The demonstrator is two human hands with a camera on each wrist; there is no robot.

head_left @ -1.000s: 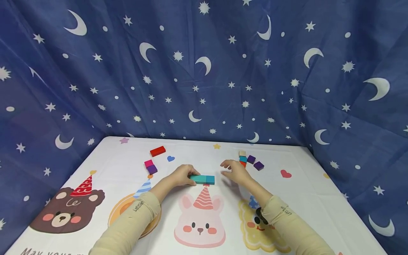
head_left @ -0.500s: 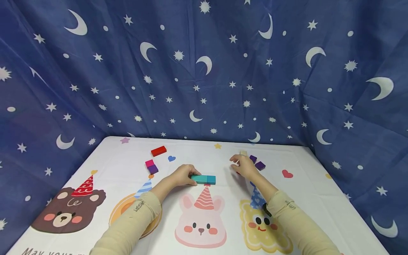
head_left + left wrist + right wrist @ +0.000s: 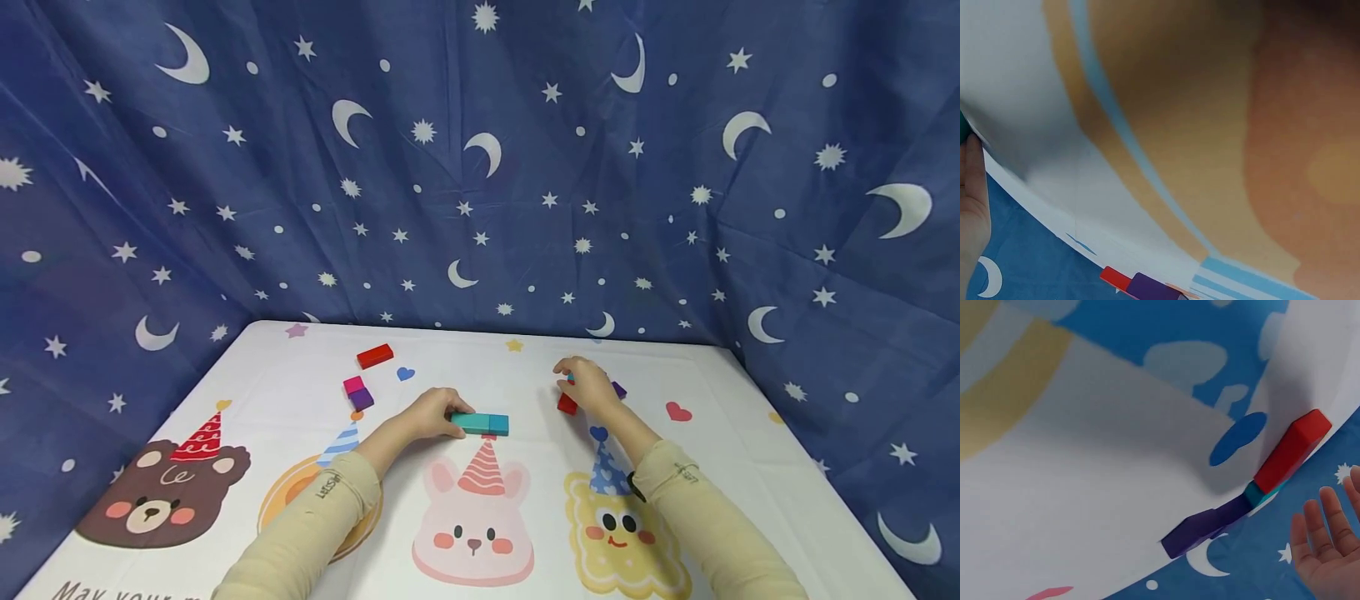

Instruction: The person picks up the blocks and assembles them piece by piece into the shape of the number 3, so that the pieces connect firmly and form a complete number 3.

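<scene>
My left hand (image 3: 435,412) pinches the left end of a teal block (image 3: 472,423) between thumb and fingers. A blue block (image 3: 498,425) lies end to end with it, forming one row on the table. In the left wrist view only a sliver of the teal block (image 3: 963,128) shows beside the fingers. My right hand (image 3: 588,387) hovers over a cluster at the right, fingers loosely bent. Under it are a red block (image 3: 567,405), a smaller teal-blue block (image 3: 1252,494) and purple blocks (image 3: 1197,531). The right wrist view shows a gap between this hand (image 3: 1329,540) and the red block.
Farther left lie a red block (image 3: 375,357), a pink block (image 3: 353,385) and a purple block (image 3: 362,399). The white tablecloth (image 3: 465,358) bears printed animals and party hats. A blue star-and-moon curtain (image 3: 480,167) rises behind the table.
My right hand has moved right and away from me, from beside the teal row to over the block cluster, which it now partly covers. My left hand keeps its hold.
</scene>
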